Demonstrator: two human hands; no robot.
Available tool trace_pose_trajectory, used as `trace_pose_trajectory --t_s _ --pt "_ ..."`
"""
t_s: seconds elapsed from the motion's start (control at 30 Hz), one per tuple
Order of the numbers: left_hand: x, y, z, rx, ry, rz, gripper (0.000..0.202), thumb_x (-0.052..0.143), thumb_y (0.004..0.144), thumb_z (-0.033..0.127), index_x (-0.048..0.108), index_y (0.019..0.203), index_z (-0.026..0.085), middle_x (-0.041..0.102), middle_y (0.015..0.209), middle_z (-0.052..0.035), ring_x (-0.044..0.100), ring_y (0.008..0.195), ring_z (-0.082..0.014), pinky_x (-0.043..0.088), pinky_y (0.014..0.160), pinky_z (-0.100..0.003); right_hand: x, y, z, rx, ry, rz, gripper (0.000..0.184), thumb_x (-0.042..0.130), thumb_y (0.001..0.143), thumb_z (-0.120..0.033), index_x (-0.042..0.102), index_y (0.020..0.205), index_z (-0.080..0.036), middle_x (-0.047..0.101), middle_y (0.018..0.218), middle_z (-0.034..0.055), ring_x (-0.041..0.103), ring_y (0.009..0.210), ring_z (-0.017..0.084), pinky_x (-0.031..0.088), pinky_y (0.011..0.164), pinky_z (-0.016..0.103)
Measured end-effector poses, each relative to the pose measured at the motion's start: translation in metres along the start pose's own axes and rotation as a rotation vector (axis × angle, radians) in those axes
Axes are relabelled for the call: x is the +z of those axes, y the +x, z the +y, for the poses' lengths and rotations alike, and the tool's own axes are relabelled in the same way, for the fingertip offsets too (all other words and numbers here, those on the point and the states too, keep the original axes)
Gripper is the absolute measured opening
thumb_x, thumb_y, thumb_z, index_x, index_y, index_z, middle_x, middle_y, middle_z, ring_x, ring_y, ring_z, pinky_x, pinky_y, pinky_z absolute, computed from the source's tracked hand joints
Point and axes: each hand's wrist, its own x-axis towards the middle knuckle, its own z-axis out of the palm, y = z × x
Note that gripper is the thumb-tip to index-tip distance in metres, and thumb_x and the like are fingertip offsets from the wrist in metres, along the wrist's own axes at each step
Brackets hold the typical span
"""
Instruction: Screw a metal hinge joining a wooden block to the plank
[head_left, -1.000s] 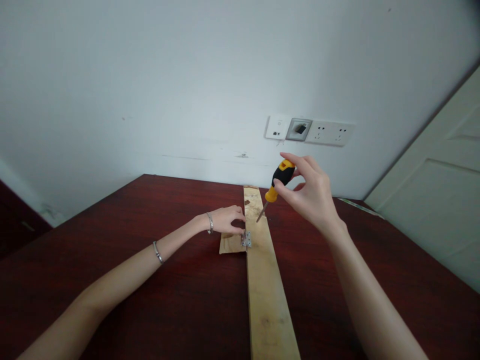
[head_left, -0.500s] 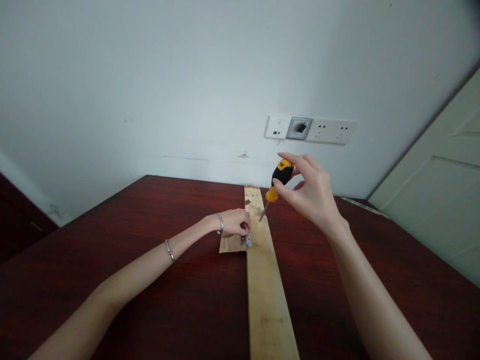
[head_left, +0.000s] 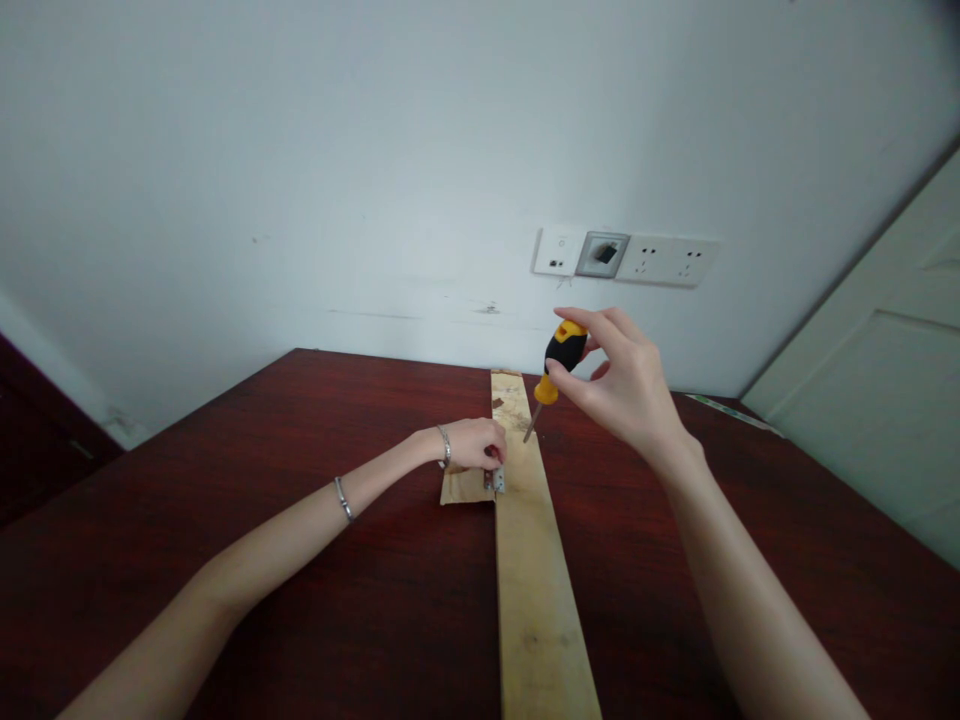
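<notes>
A yellow-and-black screwdriver (head_left: 565, 347) is gripped between the thumb and fingers of my right hand (head_left: 626, 375). Its shaft slants down to the left, the tip close above a long wooden board (head_left: 532, 570). My left hand (head_left: 476, 442) is closed at the board's left edge, fingertips pinched over a small metal hinge (head_left: 495, 479). Whatever sits between those fingertips is too small to make out. The hinge spans the board's edge and a short, thin wooden piece (head_left: 466, 487) lying beside it, partly under my left hand.
The board lies lengthwise on a dark red table (head_left: 337, 620), reaching to its far edge. Behind is a white wall with a row of sockets (head_left: 667, 260). A pale door (head_left: 892, 380) stands at the right, and a thin printed strip (head_left: 735, 413) lies at the far right edge.
Both hands hold nearly the same pose, with the screwdriver tip still just over the board. The view has shifted very slightly.
</notes>
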Motion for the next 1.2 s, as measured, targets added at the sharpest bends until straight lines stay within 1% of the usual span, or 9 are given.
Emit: trace_pose_trajectory --t_s 0.33,0.5,0.77,0.9,1.0,1.2 --pt "-0.0005 -0.0019 0.0008 0.022 0.026 -0.006 0.008 0.063 0.079 0.015 0.071 0.081 0.016 0.067 0.089 -0.0037 0.060 0.091 -0.0175 0.045 0.078 -0.023 -0.0005 -0.0009 0.0010 0.006 -0.018 -0.008 0.048 0.059 0.075 -0.024 0.057 0.124 -0.020 0.057 0.097 0.0068 0.059 0.075 0.017 0.051 0.059 0.030" --pt "-0.0014 -0.0022 0.0017 0.016 0.056 -0.022 0.008 0.062 0.081 0.018 0.071 0.083 0.017 0.066 0.092 -0.0035 0.059 0.091 -0.0172 0.044 0.075 -0.023 -0.0001 -0.0010 0.0014 -0.007 -0.008 -0.009 0.047 0.058 0.076 -0.024 0.058 0.123 -0.020 0.058 0.098 0.0071 0.059 0.075 0.018 0.051 0.059 0.030" --pt "0.0011 -0.0005 -0.0002 0.039 0.061 -0.008 0.007 0.064 0.079 0.017 0.071 0.081 0.015 0.065 0.088 -0.0040 0.059 0.086 -0.0166 0.044 0.072 -0.022 -0.0003 -0.0009 0.0018 -0.002 -0.018 -0.019 0.048 0.058 0.076 -0.023 0.058 0.123 -0.018 0.057 0.097 0.0074 0.059 0.076 0.017 0.051 0.060 0.030" --pt "0.0033 0.0003 -0.0009 0.055 0.056 0.015 0.005 0.065 0.077 0.014 0.070 0.077 0.015 0.065 0.084 -0.0031 0.059 0.085 -0.0157 0.044 0.073 -0.021 -0.0004 -0.0007 0.0019 -0.008 -0.011 -0.018 0.048 0.059 0.075 -0.024 0.058 0.122 -0.018 0.057 0.097 0.0071 0.059 0.074 0.017 0.052 0.060 0.030" --pt "0.0043 0.0002 -0.0005 0.035 0.042 0.029 0.003 0.066 0.076 0.015 0.069 0.076 0.015 0.065 0.083 -0.0022 0.060 0.085 -0.0153 0.044 0.073 -0.020 -0.0009 -0.0004 0.0017 -0.014 -0.014 -0.019 0.047 0.059 0.075 -0.023 0.059 0.122 -0.018 0.057 0.095 0.0067 0.059 0.073 0.017 0.052 0.060 0.030" --pt "0.0015 -0.0007 0.0005 -0.031 0.005 0.089 0.003 0.067 0.075 0.017 0.068 0.076 0.015 0.066 0.081 -0.0012 0.060 0.080 -0.0141 0.043 0.066 -0.019 -0.0024 0.0002 0.0014 -0.005 -0.021 -0.020 0.048 0.060 0.075 -0.024 0.059 0.123 -0.017 0.058 0.097 0.0069 0.060 0.072 0.016 0.052 0.061 0.030"
